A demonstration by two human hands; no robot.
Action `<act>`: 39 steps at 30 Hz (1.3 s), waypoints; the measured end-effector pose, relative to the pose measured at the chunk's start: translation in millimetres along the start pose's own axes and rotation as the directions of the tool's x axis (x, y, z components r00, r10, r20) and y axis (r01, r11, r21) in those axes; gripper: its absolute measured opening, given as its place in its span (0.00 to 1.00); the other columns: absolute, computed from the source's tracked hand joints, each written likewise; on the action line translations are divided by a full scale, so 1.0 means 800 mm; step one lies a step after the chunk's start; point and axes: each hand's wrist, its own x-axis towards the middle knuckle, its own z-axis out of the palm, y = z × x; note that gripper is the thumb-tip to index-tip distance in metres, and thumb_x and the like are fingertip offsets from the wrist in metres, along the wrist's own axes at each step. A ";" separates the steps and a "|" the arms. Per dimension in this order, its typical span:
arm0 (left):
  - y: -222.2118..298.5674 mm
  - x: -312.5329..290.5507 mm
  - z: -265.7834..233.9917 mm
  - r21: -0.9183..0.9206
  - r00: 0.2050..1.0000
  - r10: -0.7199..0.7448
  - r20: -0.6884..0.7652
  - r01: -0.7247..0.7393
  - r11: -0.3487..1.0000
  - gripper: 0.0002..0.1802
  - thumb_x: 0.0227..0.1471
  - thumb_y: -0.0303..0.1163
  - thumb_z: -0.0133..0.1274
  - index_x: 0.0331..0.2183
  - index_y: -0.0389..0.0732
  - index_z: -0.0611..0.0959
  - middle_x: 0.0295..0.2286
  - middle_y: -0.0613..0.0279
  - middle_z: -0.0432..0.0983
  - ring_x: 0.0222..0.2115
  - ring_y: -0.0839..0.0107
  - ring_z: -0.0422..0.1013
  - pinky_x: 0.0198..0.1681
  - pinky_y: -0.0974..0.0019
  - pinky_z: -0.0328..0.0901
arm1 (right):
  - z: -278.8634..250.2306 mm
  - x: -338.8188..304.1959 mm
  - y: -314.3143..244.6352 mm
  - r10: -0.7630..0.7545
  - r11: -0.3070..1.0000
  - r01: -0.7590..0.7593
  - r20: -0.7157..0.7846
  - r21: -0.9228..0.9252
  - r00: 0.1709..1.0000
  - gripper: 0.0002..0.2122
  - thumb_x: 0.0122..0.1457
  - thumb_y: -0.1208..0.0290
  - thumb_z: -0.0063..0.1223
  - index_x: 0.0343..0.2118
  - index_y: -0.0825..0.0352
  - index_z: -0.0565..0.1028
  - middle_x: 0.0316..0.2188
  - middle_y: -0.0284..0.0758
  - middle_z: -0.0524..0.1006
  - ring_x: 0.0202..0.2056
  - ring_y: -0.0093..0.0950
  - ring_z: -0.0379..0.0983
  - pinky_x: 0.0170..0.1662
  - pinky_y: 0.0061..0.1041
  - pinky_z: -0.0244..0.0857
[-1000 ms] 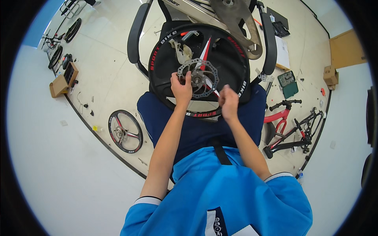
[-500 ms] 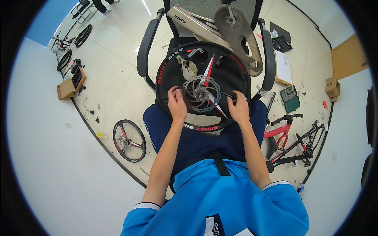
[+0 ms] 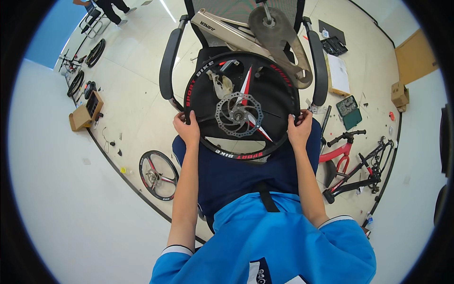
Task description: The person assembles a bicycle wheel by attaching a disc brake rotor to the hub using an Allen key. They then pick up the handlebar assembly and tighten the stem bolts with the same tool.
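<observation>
A black bicycle wheel with red and white marks lies face up across the chair seat and my lap. Its silver disc brake rotor sits at the hub. On the left rim, my left hand is closed with the thumb on top. My right hand grips the opposite rim the same way. Through the wheel's openings a pale crumpled glove or cloth shows on the seat. Beyond the wheel, a silver bicycle frame part leans on the chair back.
Black armrests flank the wheel. Another wheel stands on the floor at left, and a red and black bike frame lies at right. Farther off are an open cardboard box, a green case and a person's legs.
Both hands have moved outward from beside the rotor to the wheel's rim and closed on it. The whole view has shifted slightly.
</observation>
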 end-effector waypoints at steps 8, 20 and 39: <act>-0.020 0.024 0.025 -0.001 0.984 -0.152 0.087 0.153 0.988 0.34 0.63 0.59 0.45 0.45 0.32 0.78 0.40 0.41 0.79 0.43 0.46 0.75 0.50 0.55 0.65 | 0.024 0.017 -0.002 -0.062 0.993 0.064 0.021 -0.098 0.998 0.27 0.55 0.56 0.63 0.51 0.72 0.72 0.47 0.52 0.76 0.49 0.48 0.73 0.53 0.39 0.66; 0.048 0.039 -0.046 -0.334 0.992 -0.111 0.060 0.125 0.934 0.25 0.68 0.48 0.44 0.39 0.32 0.76 0.30 0.60 0.73 0.32 0.73 0.65 0.40 0.67 0.63 | -0.036 0.047 -0.025 -0.069 0.993 0.057 0.121 0.099 0.990 0.19 0.62 0.59 0.59 0.45 0.73 0.74 0.27 0.42 0.77 0.29 0.33 0.74 0.37 0.31 0.68; 0.211 -0.027 -0.566 0.619 0.956 0.167 -0.241 0.019 0.785 0.23 0.62 0.45 0.57 0.26 0.35 0.74 0.16 0.67 0.64 0.19 0.78 0.59 0.22 0.69 0.56 | 0.084 -0.109 -0.170 -0.446 0.892 0.019 0.872 0.452 0.200 0.15 0.61 0.65 0.56 0.44 0.73 0.78 0.35 0.46 0.80 0.35 0.42 0.78 0.41 0.36 0.72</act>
